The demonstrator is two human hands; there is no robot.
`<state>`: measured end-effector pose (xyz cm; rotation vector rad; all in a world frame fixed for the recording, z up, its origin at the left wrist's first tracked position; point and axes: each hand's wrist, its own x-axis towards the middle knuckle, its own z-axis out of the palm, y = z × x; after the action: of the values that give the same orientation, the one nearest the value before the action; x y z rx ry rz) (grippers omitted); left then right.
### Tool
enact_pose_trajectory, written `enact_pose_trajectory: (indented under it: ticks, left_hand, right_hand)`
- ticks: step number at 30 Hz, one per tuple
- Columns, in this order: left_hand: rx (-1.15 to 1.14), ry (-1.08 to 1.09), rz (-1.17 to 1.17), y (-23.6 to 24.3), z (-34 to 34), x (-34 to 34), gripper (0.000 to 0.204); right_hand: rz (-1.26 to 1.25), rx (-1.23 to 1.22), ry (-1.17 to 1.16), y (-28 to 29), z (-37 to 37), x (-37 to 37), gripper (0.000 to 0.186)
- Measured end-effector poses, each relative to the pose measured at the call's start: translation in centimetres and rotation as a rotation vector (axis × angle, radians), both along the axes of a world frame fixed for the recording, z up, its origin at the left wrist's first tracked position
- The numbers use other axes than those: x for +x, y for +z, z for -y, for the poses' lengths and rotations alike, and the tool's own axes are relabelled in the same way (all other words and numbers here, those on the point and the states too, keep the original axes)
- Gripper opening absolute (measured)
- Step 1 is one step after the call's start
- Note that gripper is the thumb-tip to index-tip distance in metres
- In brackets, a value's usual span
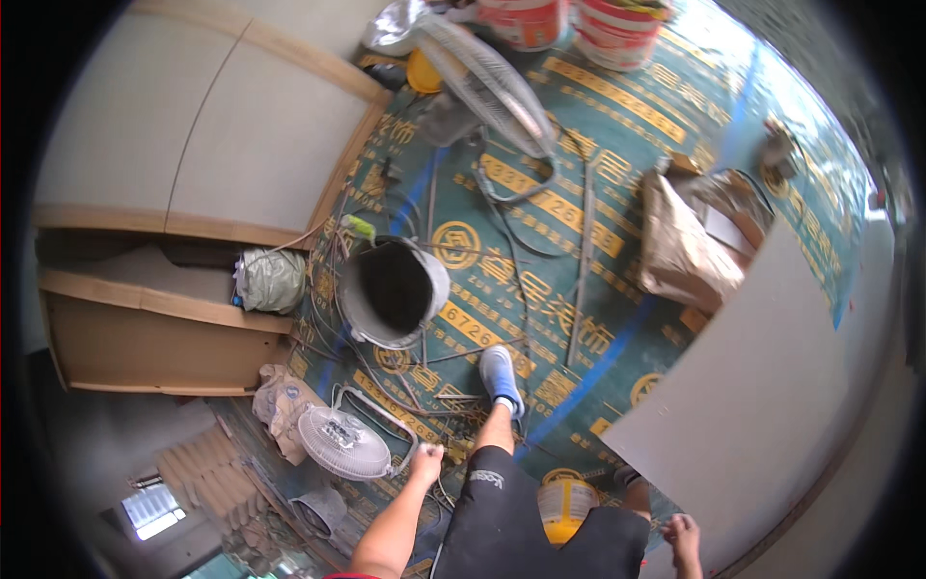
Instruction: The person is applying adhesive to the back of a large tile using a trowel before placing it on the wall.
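Observation:
My left hand (425,464) is closed beside the bent tube stand of a small grey fan (344,442). Whether its fingers grip the tube or a thin cord near it is hidden. At the lower right my right hand (682,533) has its fingers curled, close to the lower edge of a large pale board (733,386). Nothing can be made out inside that hand. Between my legs stands a yellow and white bucket (567,506), partly covered by my shorts. A dark grey bucket (431,280) sits ahead of my forward foot, its mouth facing me.
Green printed protective sheeting (617,328) covers the floor. Cables and thin strips (583,261) lie across it. A larger fan (487,87) stands ahead, near red and white buckets (620,37). To the right is a torn brown paper bag (690,241); wood-edged panels (251,125) line the left.

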<state>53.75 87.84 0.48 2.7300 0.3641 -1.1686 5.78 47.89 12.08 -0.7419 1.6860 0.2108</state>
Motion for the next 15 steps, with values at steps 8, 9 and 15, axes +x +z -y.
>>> enact_pose_trajectory:
  ticks: [8, 9, 15]
  left_hand:
    - [-0.48, 1.024, -0.223, -8.2, 9.4, 23.2, 0.043]
    - [-0.478, 1.245, -0.279, -9.3, 11.1, 24.0, 0.05]
    - [-0.708, 1.976, -0.111, -11.2, 16.1, 26.3, 0.061]
  right_hand:
    - [0.176, 0.282, 0.256, 3.0, -9.1, 31.0, 0.036]
    - [0.187, 0.306, 0.249, 3.7, -9.3, 32.9, 0.037]
    - [0.027, 0.244, 0.249, 7.7, -8.1, 32.1, 0.033]
